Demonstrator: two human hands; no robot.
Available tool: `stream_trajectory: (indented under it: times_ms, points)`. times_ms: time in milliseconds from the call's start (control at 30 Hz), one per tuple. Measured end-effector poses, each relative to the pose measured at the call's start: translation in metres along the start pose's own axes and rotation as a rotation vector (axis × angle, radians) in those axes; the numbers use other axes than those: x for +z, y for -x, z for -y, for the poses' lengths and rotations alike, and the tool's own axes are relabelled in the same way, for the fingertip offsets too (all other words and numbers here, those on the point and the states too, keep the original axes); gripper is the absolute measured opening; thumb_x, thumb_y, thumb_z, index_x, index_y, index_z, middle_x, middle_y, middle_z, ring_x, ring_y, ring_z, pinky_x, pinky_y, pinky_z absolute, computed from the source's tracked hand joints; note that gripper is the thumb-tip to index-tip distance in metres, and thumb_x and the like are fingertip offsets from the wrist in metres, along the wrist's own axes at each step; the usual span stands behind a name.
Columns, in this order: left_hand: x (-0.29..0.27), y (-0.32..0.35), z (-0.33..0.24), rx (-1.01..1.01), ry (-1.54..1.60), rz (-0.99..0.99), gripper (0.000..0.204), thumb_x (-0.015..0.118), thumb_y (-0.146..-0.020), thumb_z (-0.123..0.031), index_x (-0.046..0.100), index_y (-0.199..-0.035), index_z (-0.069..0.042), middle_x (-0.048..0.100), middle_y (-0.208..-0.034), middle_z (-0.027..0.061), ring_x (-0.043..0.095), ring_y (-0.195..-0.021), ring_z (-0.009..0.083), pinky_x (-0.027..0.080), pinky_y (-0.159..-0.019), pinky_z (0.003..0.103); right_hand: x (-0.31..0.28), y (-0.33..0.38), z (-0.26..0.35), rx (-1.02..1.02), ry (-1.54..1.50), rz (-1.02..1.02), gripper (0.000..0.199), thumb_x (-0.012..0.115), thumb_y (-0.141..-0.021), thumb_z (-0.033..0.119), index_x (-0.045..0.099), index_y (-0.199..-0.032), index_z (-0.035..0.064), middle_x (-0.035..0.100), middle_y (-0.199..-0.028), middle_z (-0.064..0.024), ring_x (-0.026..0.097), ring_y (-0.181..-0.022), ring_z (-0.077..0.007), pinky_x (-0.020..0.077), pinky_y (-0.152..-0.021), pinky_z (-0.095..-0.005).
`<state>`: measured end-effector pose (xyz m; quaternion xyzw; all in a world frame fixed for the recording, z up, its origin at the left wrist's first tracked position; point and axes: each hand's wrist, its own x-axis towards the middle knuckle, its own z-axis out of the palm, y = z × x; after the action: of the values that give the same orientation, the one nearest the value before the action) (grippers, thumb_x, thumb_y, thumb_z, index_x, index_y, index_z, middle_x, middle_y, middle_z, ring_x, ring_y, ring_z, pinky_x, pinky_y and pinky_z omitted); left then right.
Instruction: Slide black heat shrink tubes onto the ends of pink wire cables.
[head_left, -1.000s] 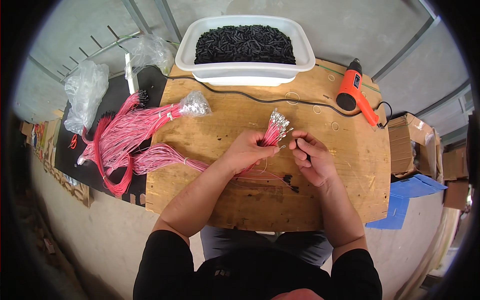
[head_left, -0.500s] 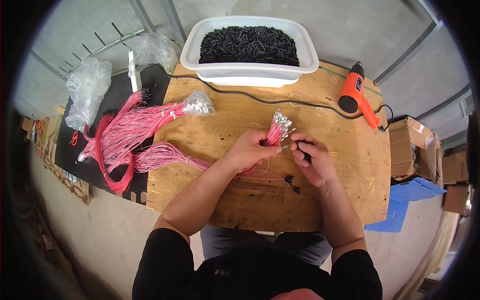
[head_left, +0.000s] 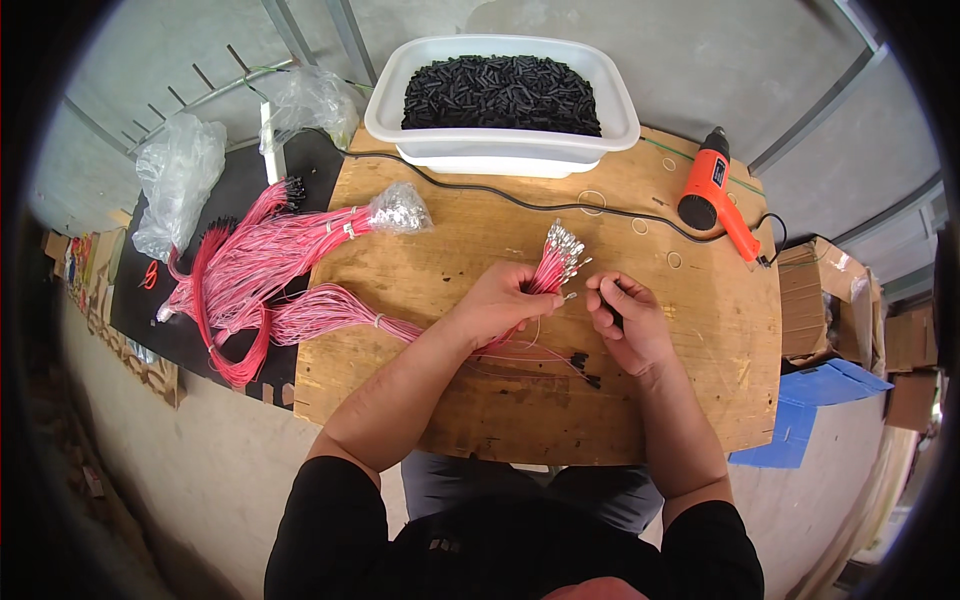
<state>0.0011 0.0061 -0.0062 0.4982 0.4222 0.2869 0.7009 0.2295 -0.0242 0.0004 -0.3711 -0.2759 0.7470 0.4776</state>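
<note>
Left hand (head_left: 500, 300) clenched around pink wire bundle (head_left: 548, 268) mid-board | right hand (head_left: 625, 320) pinching small black sleeve (head_left: 614, 312), beside metal tips | wires likely light, floppy, best gripped just below terminals

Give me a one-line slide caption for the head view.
Left hand grips pink wire bundle; right hand pinches a small black piece beside its metal tips.
</note>
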Motion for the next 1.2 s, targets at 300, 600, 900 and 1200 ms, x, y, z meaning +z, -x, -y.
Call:
stream_trajectory:
  times_ms: [300,600,900,1200]
  points:
    - [0.0,0.0,0.0,0.007,-0.007,0.006,0.022,0.077,-0.088,-0.02,0.068,-0.096,-0.003,0.064,-0.075,0.0008,0.051,-0.056,0.0047,0.039,-0.049,0.021,-0.008,-0.003,0.002,0.048,-0.334,0.005,0.031,0.048,-0.104,0.03,0.062,-0.1,0.0024,0.061,-0.087,-0.0091,0.049,-0.069,-0.0149,0.0357,-0.051,-0.0235]
    - [0.0,0.0,0.0,-0.005,-0.008,0.01,0.022,0.077,-0.088,-0.021,0.067,-0.094,-0.003,0.064,-0.076,0.001,0.051,-0.057,0.0046,0.039,-0.049,0.02,0.003,0.003,0.004,-0.037,0.098,-0.01,0.02,0.052,-0.105,0.02,0.06,-0.112,0.004,0.049,-0.073,0.0009,0.041,-0.059,-0.0077,0.03,-0.049,-0.02]
    - [0.001,0.0,-0.001,0.0,-0.002,-0.014,0.02,0.076,-0.088,-0.021,0.068,-0.093,-0.003,0.064,-0.072,-0.0004,0.051,-0.054,0.0041,0.039,-0.048,0.021,0.001,0.002,0.001,-0.067,0.22,-0.042,0.019,0.059,-0.1,0.011,0.065,-0.114,-0.0001,0.06,-0.077,-0.0009,0.041,-0.06,-0.0046,0.0304,-0.051,-0.0188]
    - [0.0,0.0,-0.001,0.01,0.052,0.0,0.021,0.076,-0.087,-0.018,0.068,-0.095,-0.001,0.065,-0.075,0.0015,0.052,-0.055,0.0046,0.04,-0.048,0.021,0.001,0.002,-0.006,-0.115,0.256,0.002,0.013,0.063,-0.097,0.007,0.065,-0.109,0.0045,0.071,-0.091,-0.006,0.042,-0.061,-0.0031,0.0322,-0.054,-0.0186]
